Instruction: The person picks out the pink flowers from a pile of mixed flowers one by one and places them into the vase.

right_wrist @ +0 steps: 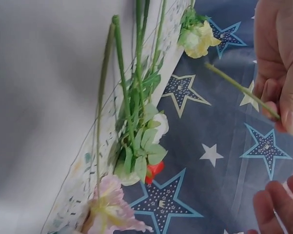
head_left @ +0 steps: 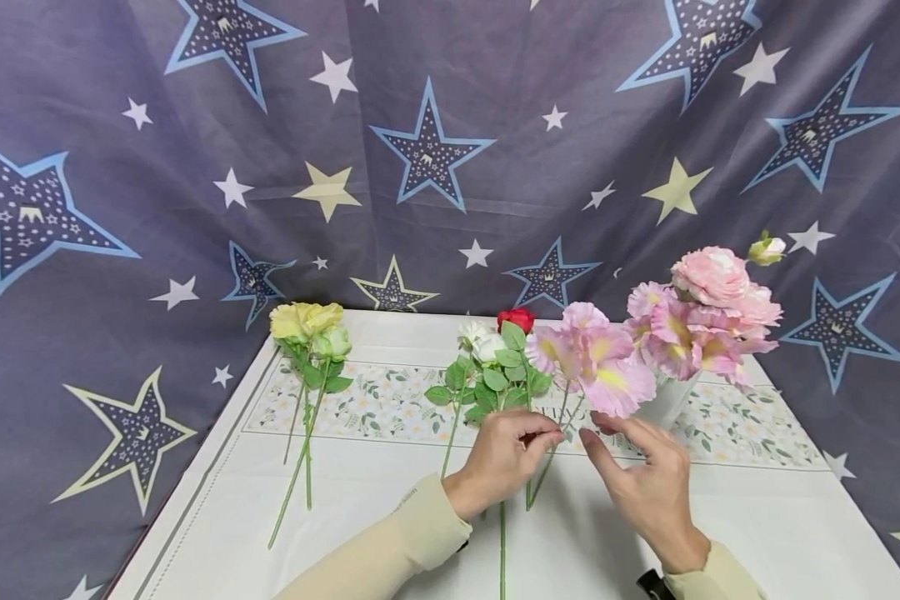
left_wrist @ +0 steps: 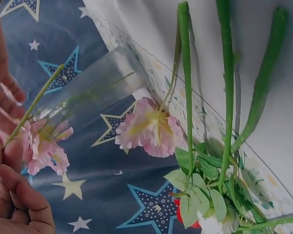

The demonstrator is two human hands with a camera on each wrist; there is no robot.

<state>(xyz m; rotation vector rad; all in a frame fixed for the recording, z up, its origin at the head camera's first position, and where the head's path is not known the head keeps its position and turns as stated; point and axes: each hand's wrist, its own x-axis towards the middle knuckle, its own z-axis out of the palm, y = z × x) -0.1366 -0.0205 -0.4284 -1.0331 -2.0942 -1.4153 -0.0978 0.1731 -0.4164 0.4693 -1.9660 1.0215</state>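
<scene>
My left hand (head_left: 498,462) pinches the green stem (left_wrist: 36,105) of a pink iris (head_left: 617,379) between thumb and fingertips. Its ruffled, yellow-throated bloom leans to the right in the head view. Just below that bloom, my right hand (head_left: 648,479) has thumb and fingers spread apart, holding nothing. Another pink iris (left_wrist: 151,127) lies on the table, partly behind the held one in the head view. Behind the right hand stands a clear vase (head_left: 669,402) with pink irises (head_left: 678,337), pink round-headed flowers (head_left: 712,277) and a bud (head_left: 767,249).
White roses (head_left: 486,343) and a red rose (head_left: 516,320) lie mid-table, stems toward the front. Yellow flowers (head_left: 306,320) with a pale green one (head_left: 333,342) lie at the left. A floral strip crosses the white tabletop (head_left: 390,517); a star-patterned cloth (head_left: 435,250) hangs behind.
</scene>
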